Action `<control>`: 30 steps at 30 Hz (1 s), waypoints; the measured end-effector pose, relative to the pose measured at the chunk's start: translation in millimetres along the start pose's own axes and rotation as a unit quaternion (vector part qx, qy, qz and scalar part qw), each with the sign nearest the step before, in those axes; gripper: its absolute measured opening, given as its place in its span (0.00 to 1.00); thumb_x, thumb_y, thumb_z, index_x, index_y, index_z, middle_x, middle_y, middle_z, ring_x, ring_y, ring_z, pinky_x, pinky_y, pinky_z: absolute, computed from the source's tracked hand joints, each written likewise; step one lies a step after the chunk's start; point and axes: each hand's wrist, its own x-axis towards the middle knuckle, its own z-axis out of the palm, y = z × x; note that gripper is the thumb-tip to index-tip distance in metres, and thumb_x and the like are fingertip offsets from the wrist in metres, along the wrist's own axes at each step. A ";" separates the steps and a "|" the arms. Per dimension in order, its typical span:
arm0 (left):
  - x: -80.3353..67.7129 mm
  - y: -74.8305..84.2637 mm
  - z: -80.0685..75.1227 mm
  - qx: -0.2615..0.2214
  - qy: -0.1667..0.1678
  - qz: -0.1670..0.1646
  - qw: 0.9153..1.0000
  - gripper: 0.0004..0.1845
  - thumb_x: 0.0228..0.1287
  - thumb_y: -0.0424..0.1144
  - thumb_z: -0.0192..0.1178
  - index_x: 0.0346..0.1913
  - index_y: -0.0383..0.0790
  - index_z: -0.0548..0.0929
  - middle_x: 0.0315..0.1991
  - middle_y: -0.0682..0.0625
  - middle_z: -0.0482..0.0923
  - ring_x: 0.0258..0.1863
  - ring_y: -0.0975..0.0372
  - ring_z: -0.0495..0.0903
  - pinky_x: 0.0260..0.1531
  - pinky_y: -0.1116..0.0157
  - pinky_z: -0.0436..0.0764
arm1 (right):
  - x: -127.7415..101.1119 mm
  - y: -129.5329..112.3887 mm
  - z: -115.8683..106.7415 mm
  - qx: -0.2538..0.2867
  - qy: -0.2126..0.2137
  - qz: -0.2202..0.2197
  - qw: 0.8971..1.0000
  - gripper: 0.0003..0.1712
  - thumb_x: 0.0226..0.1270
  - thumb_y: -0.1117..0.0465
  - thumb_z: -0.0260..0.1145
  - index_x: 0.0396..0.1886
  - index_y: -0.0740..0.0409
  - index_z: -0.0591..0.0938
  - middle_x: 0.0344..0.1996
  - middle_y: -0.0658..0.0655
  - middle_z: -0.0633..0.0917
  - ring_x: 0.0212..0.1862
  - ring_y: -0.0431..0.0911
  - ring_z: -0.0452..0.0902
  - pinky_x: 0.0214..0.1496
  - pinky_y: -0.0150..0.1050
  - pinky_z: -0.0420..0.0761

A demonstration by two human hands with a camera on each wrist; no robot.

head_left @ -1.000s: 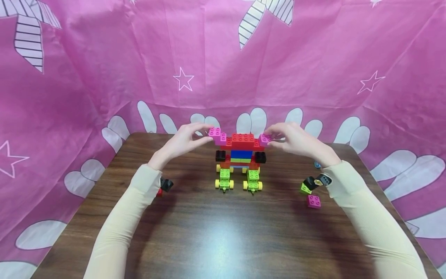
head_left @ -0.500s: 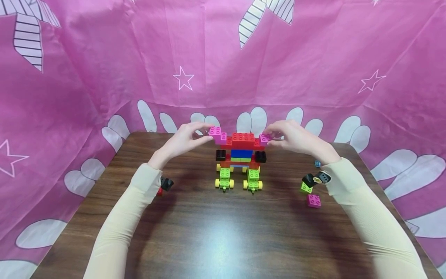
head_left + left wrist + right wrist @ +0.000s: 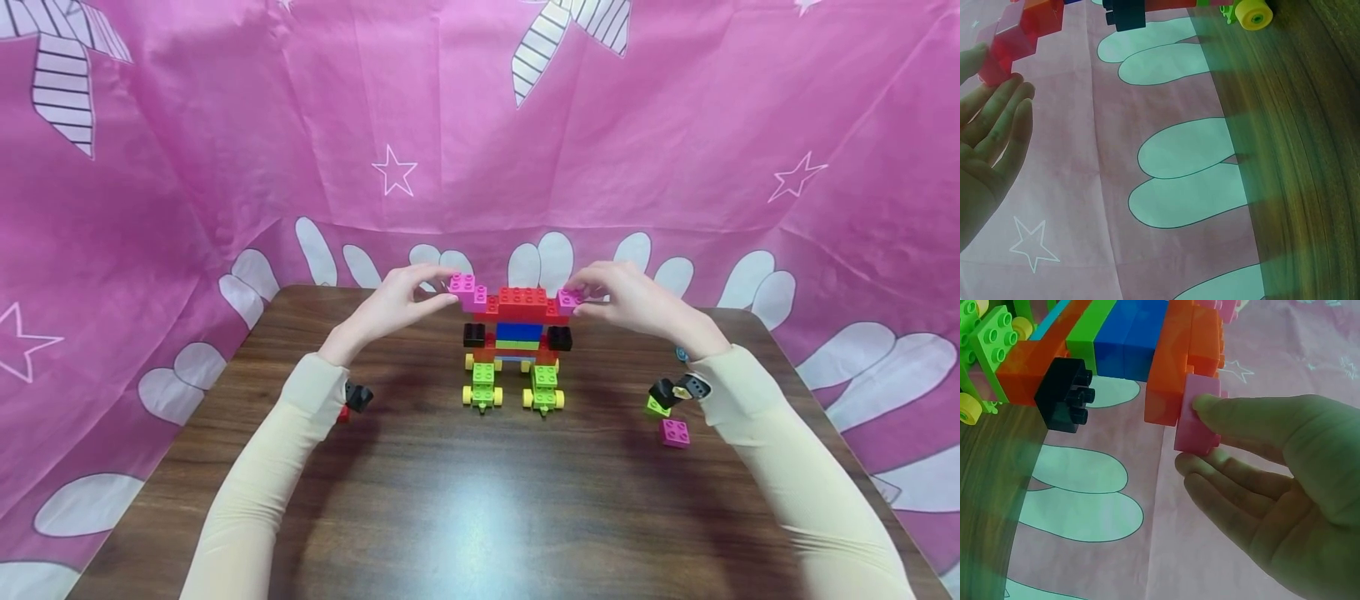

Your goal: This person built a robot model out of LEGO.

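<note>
A toy brick figure [image 3: 520,332] of red, blue, green and black bricks stands on two green wheeled bases [image 3: 544,388] on the table. Two stepped pink bricks [image 3: 462,286] extend from its upper left. My left hand [image 3: 393,304] pinches the outer one between thumb and fingers; the left wrist view shows that brick [image 3: 994,65] at the fingertips. At the upper right, my right hand [image 3: 630,300] pinches a pink brick [image 3: 1196,415] that sits against the orange-red brick [image 3: 1166,387]. Black bricks [image 3: 1063,397] jut from both sides lower down.
Right of the figure, a loose pink brick [image 3: 675,433] and a lime green brick [image 3: 657,407] lie on the wooden table [image 3: 360,500]. A small blue piece [image 3: 682,354] is partly behind the right wrist. A red piece [image 3: 343,414] shows by the left cuff. Pink cloth [image 3: 465,167] hangs behind.
</note>
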 end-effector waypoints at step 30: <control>-2.3 -2.0 0.4 0.005 0.002 -0.002 1.000 0.24 0.66 0.44 0.65 0.63 0.43 0.79 0.51 0.49 0.84 0.48 0.59 0.81 0.52 0.56 0.84 | -82.3 30.8 22.6 -0.011 0.132 0.030 0.991 0.23 0.55 0.64 0.76 0.53 0.56 0.84 0.44 0.54 0.89 0.43 0.46 0.85 0.48 0.29 0.81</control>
